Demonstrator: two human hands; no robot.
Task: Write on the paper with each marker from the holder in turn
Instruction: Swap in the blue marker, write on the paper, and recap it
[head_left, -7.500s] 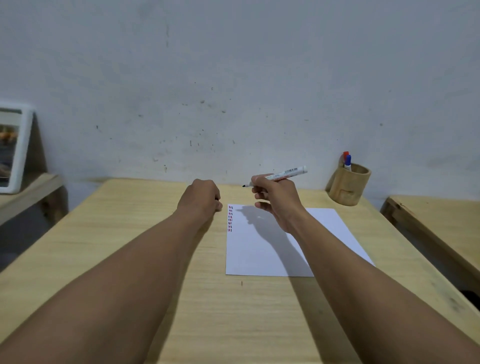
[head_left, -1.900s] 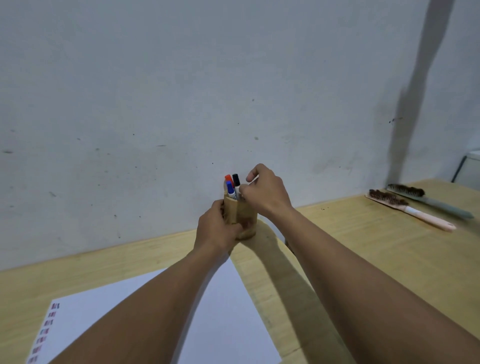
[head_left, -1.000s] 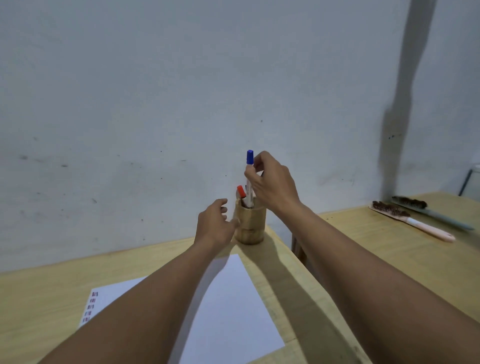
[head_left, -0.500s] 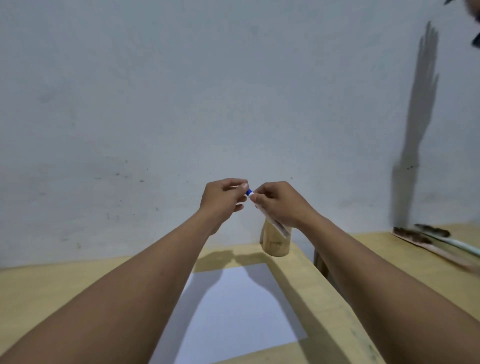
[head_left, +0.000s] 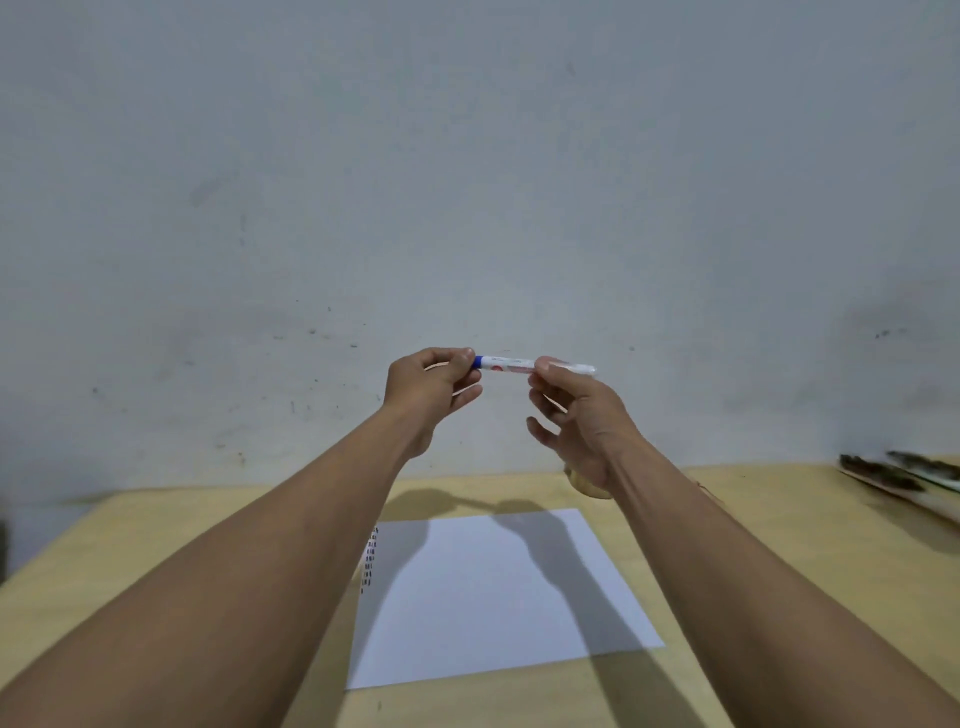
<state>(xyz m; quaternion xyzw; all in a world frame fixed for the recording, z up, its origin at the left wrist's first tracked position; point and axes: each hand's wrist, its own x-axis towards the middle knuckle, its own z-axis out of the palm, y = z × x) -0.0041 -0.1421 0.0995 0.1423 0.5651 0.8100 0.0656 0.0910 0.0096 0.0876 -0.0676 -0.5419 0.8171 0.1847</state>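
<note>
Right now both hands are raised in the middle of the frame, in front of the pale wall, with the blue marker held level between them. The left hand has its fingers pinched around the blue cap end, and the right hand grips the white barrel between thumb and forefinger, its other fingers spread loose below. It looks to me like the cap is about to be pulled off, though the cap seems seated yet. The paper lies flat on the counter below, in the lower middle of the frame, with a short column of small marks down its left edge; most of the sheet is bare. The holder is almost wholly hidden behind the right wrist, so I cannot tell what is in it. A risk I see is a sharp tug: the cap could pop free and drop to the counter or roll off, or the bare tip could swipe the left fingers and leave ink. A shaky first touch on the loose sheet could also slide it, since nothing pins it down
</note>
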